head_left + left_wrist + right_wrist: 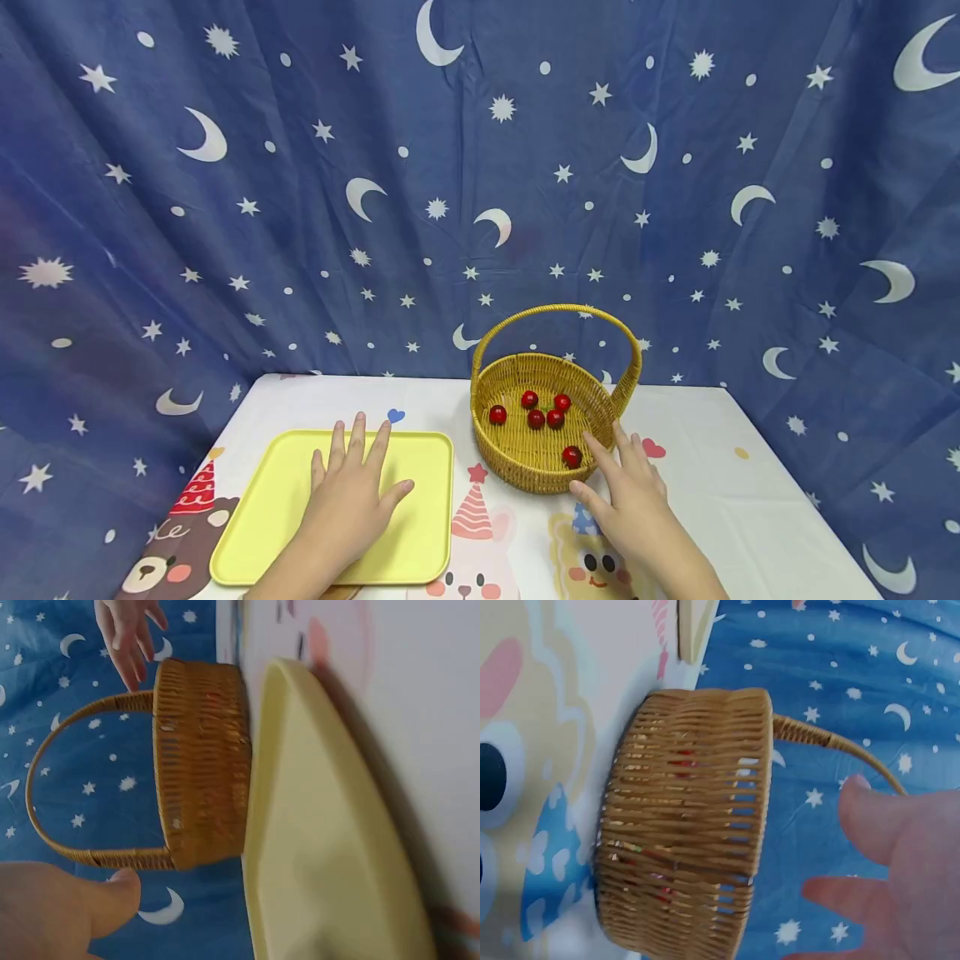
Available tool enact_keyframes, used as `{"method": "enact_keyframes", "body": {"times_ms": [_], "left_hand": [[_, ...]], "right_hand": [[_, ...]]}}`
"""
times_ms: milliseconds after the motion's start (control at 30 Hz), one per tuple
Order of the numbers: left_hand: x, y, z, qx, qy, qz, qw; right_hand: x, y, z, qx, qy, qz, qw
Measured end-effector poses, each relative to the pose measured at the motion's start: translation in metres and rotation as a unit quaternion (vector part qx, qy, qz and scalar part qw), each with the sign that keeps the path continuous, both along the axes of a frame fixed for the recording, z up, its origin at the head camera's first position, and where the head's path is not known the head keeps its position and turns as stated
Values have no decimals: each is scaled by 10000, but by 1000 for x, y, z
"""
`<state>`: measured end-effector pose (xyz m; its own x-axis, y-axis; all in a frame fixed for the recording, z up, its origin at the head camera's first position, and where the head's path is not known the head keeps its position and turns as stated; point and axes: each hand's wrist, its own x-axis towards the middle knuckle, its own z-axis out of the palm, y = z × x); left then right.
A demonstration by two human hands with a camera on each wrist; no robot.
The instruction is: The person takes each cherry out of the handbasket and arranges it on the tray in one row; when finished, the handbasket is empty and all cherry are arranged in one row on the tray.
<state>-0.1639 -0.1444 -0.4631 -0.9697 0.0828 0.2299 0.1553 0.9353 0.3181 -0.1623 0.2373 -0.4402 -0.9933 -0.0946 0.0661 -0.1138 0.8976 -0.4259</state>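
Observation:
A woven wicker basket (517,471) with a tall arched handle stands on the table, and several dark red cherries (572,457) lie inside it. My right hand (633,500) is over the basket's front right rim with its fingers spread and nothing held. To the left lies a flat yellow tray (420,533) with a raised rim. Above it my left hand (348,500) is stretched out, fingers apart, holding nothing. In the left wrist view the left thumb (112,900) shows near the basket's handle (45,750). The right wrist view shows the basket's woven side (682,817).
A white tablecloth (750,500) printed with cartoon animals, hearts and party hats covers the table. Behind and beside the table hangs a dark blue curtain (480,167) with white moons and stars.

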Motion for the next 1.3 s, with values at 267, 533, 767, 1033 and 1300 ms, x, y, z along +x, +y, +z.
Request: {"method": "enact_keyframes", "body": {"times_ms": [267, 533, 767, 1033, 1300], "left_hand": [[-13, 33, 16, 1036, 450, -683, 9913], [-38, 80, 30, 2092, 38, -1377, 9681], [-72, 121, 29, 2617, -567, -1973, 9430], [-107, 167, 17, 2531, -1374, -2601, 9216], [-135, 195, 5, 2478, -2464, -2966, 8888]], "right_hand": [[-20, 14, -6, -1017, 543, -588, 9916], [-42, 19, -16, -1995, 190, -1384, 9699], [-59, 25, -29, -3389, 3, -1438, 9298], [-69, 39, -41, -4527, -541, -1445, 8782], [-74, 42, -46, -4850, -694, -1358, 8611]]}}
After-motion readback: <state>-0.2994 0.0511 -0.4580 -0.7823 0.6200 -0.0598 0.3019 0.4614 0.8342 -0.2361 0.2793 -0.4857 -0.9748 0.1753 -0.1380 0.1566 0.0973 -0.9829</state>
